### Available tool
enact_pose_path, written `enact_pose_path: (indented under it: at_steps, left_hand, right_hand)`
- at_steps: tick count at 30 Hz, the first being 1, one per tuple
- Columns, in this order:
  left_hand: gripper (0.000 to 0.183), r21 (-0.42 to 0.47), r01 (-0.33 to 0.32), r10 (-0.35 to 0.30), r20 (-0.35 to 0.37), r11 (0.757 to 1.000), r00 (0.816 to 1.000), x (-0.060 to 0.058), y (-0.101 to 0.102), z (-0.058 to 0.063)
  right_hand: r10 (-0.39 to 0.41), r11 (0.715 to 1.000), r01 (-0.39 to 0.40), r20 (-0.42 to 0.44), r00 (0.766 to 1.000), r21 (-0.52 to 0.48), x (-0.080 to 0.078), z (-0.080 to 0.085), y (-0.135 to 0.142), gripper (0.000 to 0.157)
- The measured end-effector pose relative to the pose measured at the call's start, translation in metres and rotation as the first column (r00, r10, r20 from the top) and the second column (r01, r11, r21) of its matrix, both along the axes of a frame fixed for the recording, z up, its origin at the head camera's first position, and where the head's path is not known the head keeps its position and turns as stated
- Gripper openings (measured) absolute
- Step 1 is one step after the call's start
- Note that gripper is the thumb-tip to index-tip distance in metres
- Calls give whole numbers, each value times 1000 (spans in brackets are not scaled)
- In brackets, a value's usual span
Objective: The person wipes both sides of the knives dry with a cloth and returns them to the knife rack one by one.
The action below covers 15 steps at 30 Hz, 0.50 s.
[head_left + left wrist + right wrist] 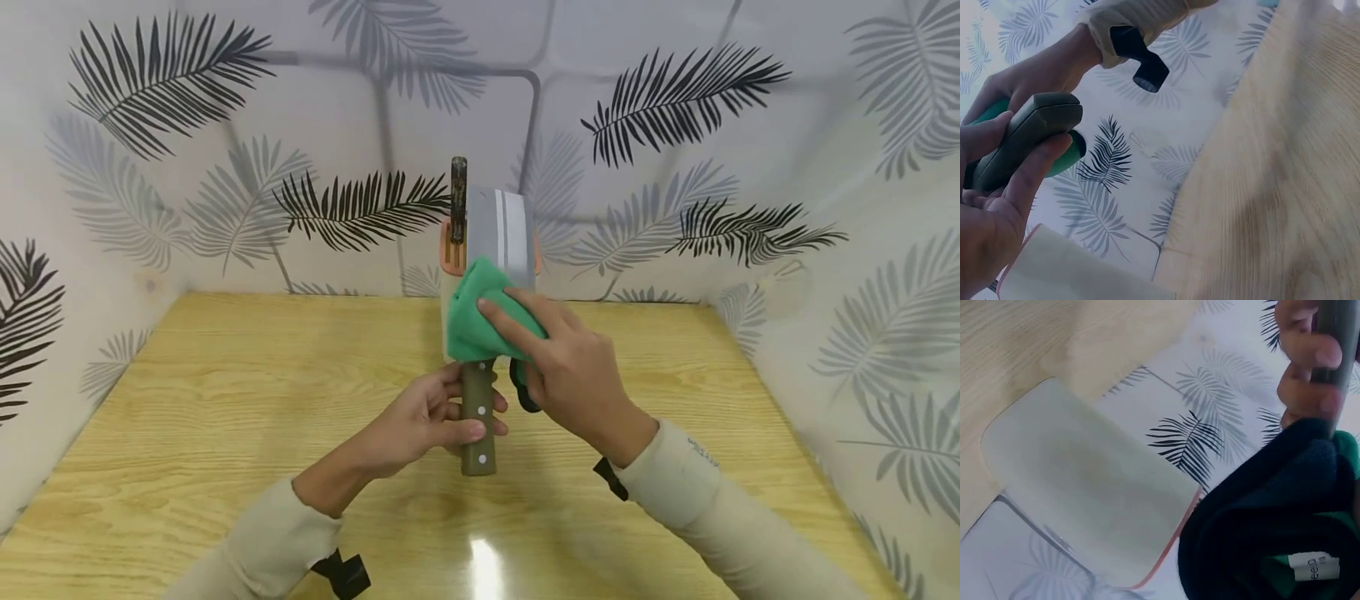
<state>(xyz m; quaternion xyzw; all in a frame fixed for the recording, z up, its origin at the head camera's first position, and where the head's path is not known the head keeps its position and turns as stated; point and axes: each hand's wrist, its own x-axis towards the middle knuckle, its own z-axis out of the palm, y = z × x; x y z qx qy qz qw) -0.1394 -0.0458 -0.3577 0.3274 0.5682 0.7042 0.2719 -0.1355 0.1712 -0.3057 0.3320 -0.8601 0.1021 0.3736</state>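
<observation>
My left hand (438,412) grips the olive-brown riveted handle (480,425) of a cleaver. Its broad grey blade (501,221) with two pale stripes points away from me, above the table. In my right hand (573,358) is a folded green cloth (487,312), pressed over the blade's near part, which it hides. In the right wrist view the cloth's dark underside (1260,500) hangs beside the handle, with a white label (1314,565) inside the fold. The left wrist view shows the handle's butt end (1057,112) between thumb and fingers.
Behind the cleaver stands a pale knife holder (1072,269) with an orange rim. A dark-handled knife (459,200) sticks up from its left slots. The wooden table (300,358) meets a leaf-patterned cloth backdrop (337,125) at the back and sides.
</observation>
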Motion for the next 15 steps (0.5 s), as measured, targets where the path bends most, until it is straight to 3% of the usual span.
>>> enact_pose_path:
  at_steps: [2, 6, 9, 12, 15]
  left_hand:
    - [59, -5, -40, 40, 8, 999, 999, -1, -2, 0]
    - [58, -15, -114, 113, -7, 993, 994, -3, -5, -1]
    - [62, -14, -125, 124, -8, 992, 992, -3, -4, 0]
    - [65, -8, -92, 92, 0, 996, 996, -2, -2, 0]
    - [63, -18, -30, 30, -12, 999, 999, 1, 1, -2]
  right_hand:
    - [40, 999, -40, 0, 999, 14, 7, -3, -1, 65]
    - [167, 986, -168, 87, 982, 3, 27, -9, -2, 63]
    - [225, 974, -225, 154, 962, -17, 39, -9, 1, 60]
    - [214, 976, -219, 173, 961, 10, 45, -4, 5, 63]
    - [145, 986, -157, 171, 975, 62, 45, 4, 5, 70]
